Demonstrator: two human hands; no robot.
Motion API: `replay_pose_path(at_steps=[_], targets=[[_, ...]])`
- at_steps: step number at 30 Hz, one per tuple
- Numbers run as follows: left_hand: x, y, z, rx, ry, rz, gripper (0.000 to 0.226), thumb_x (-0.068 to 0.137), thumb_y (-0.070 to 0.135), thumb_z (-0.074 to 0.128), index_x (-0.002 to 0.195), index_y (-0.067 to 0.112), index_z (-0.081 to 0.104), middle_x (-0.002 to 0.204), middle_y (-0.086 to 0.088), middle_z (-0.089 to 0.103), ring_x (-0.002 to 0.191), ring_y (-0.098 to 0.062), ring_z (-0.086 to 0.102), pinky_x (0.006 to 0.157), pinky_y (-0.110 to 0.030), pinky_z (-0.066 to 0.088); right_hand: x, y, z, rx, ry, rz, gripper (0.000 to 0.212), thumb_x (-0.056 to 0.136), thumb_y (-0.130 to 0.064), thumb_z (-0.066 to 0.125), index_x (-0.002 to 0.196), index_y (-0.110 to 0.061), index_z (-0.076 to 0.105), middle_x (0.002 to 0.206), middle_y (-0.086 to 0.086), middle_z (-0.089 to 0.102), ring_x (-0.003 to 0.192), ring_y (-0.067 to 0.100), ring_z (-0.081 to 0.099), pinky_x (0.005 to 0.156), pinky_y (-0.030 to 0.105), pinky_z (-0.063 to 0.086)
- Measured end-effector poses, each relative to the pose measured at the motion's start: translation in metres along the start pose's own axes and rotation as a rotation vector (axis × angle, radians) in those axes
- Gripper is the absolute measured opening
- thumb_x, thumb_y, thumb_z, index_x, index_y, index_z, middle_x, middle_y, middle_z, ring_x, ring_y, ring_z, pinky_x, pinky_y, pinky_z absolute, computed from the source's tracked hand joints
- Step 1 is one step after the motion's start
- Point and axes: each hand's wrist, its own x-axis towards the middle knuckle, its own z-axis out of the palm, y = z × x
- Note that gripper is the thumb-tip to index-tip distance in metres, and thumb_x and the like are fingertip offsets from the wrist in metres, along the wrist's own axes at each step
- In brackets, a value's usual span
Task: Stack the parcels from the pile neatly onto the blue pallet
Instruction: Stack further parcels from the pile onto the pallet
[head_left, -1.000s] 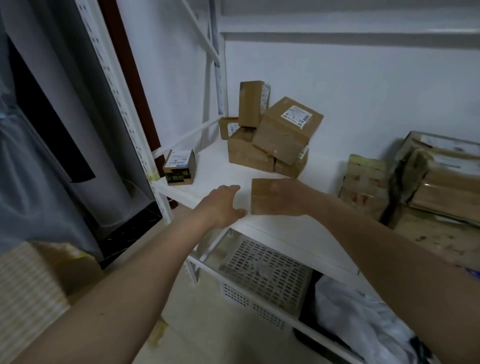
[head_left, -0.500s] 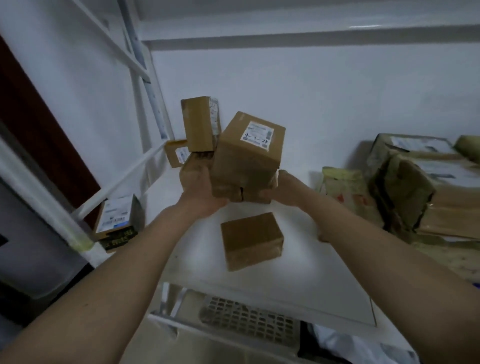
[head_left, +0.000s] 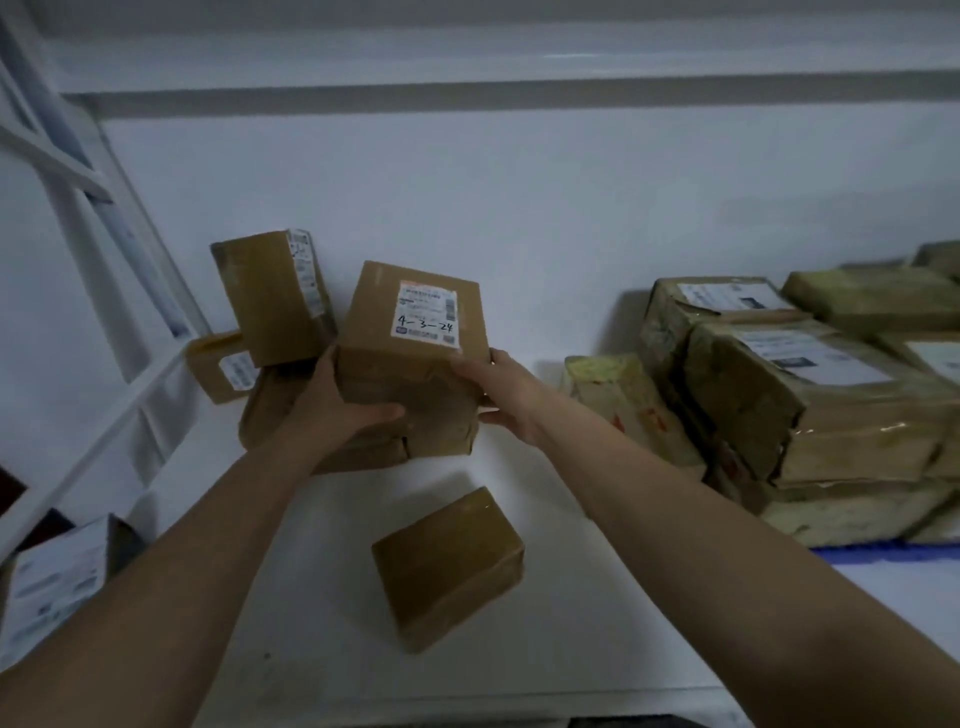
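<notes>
Brown cardboard parcels, taped, on a white shelf (head_left: 597, 597). Pile at rear left, five counted: one labelled parcel (head_left: 415, 332) held tilted at the front; one upright parcel (head_left: 270, 296) behind it, a white label strip down its right face, print too small to read; one small parcel (head_left: 218, 366) at far left with a white label, unreadable; two lower parcels (head_left: 363, 441) underneath, partly hidden by the hands.

Labelled parcel: white shipping label on its top face, red band along the upper edge, barcodes at the right and the bottom, handwritten "4-3-24". Printed text is blurred. Left hand (head_left: 332, 410) clamps its left side, thumb across the front; right hand (head_left: 501, 389) presses its right side. Both are closed on this one parcel.

One plain parcel (head_left: 449, 566), no label showing, lies alone on the shelf nearer the camera, apart from the pile.

One boxed item (head_left: 57, 582) with a large white label sits at the lower left edge, text unreadable.

Blue pallet (head_left: 893, 551): only a strip of its edge shows, at right, under a stack of wrapped parcels (head_left: 810, 395). At least six show; three carry white labels, unreadable.
</notes>
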Motion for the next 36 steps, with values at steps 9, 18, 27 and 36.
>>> replay_pose_path(at_steps=[9,18,27,36], targets=[[-0.001,0.047,0.000,-0.264,-0.237,0.071,0.121,0.048,0.037,0.088,0.147,0.023,0.020,0.138,0.003,0.045,0.123,-0.019,0.046,0.098,-0.038,0.044,-0.020,-0.050,-0.019,-0.076,0.316,-0.171,0.046,0.092,-0.035,0.054,0.132,-0.018,0.040,0.117,0.001,0.058,0.106,0.018,0.056,0.094,0.038,0.048],[-0.021,0.122,0.049,-0.425,-0.444,0.288,0.109,0.065,0.020,0.086,0.147,0.025,0.016,0.129,0.008,0.053,0.116,-0.011,0.053,0.094,-0.026,0.046,-0.086,-0.087,-0.091,-0.071,0.538,-0.260,0.048,0.094,-0.035,0.054,0.136,-0.017,0.040,0.125,0.006,0.057,0.110,0.021,0.056,0.095,0.040,0.047],[-0.048,0.207,0.123,-0.510,-0.611,0.391,0.102,0.070,0.018,0.083,0.146,0.028,0.016,0.125,0.011,0.058,0.113,-0.004,0.056,0.092,-0.022,0.048,-0.148,-0.115,-0.198,-0.145,0.658,-0.281,0.038,0.092,-0.045,0.053,0.120,-0.020,0.047,0.114,0.003,0.057,0.109,0.023,0.053,0.094,0.041,0.045],[-0.070,0.266,0.222,-0.606,-0.514,0.232,0.097,0.060,0.057,0.073,0.141,0.031,0.028,0.135,0.009,0.053,0.123,-0.015,0.051,0.110,-0.044,0.036,-0.147,-0.099,-0.307,-0.140,0.602,-0.237,0.035,0.089,-0.056,0.047,0.111,-0.028,0.049,0.111,0.000,0.056,0.104,0.020,0.052,0.088,0.039,0.043]])
